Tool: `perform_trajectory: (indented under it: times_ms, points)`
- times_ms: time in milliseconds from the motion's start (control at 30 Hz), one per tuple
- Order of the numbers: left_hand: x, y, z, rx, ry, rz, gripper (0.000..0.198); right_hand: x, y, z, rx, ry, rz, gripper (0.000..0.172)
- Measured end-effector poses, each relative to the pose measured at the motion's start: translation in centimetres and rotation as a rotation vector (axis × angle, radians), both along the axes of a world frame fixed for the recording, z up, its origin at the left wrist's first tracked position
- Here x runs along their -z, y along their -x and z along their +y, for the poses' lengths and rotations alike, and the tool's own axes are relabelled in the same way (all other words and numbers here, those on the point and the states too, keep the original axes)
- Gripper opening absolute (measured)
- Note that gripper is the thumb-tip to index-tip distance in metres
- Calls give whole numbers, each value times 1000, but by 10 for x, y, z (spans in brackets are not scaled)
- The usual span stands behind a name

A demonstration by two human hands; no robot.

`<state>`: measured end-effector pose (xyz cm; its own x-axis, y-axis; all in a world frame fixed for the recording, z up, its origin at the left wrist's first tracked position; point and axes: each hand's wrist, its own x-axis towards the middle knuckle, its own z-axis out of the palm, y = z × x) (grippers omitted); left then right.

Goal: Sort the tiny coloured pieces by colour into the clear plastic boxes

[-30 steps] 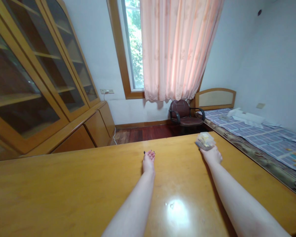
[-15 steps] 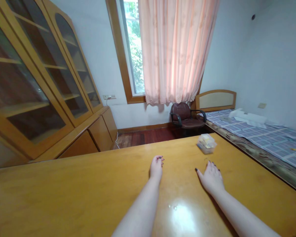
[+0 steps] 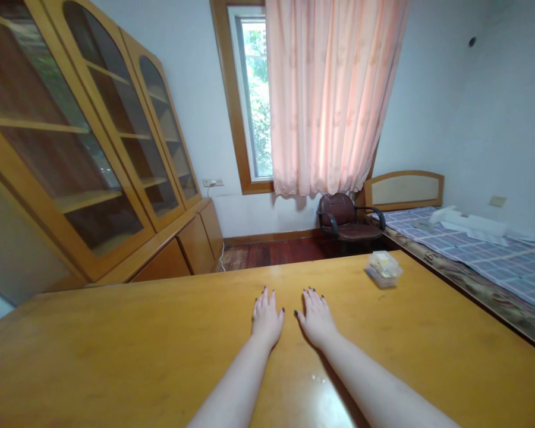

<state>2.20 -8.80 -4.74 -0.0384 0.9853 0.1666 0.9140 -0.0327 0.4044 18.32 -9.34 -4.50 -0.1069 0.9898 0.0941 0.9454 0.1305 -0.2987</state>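
My left hand (image 3: 266,320) lies flat, palm down, on the yellow wooden table (image 3: 129,345), its fingers spread. To its right, a short gap away, my right hand (image 3: 317,320) also rests palm down with fingers apart. Neither hand holds anything. A clear plastic box (image 3: 384,270) with pale and yellowish contents stands near the table's far right corner, apart from both hands and closer to the right one. What exactly is in the box I cannot make out.
A glass-fronted cabinet (image 3: 102,142) lines the left wall. Beyond the table stand a brown armchair (image 3: 345,217) and a pink curtain (image 3: 334,101) over the window. At the right is a bed (image 3: 477,249) with a checked cover and a white roll (image 3: 470,224).
My right hand has moved left, away from the box, to beside my left hand. My left hand has turned from its side to flat, with fingers spread. The view has shifted slightly left.
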Motion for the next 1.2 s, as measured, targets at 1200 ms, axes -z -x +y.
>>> perform_trajectory:
  times_ms: [1200]
  points:
    - [2, 11, 4, -34, 96, 75, 70, -1, 25, 27, -27, 102, -58, 67]
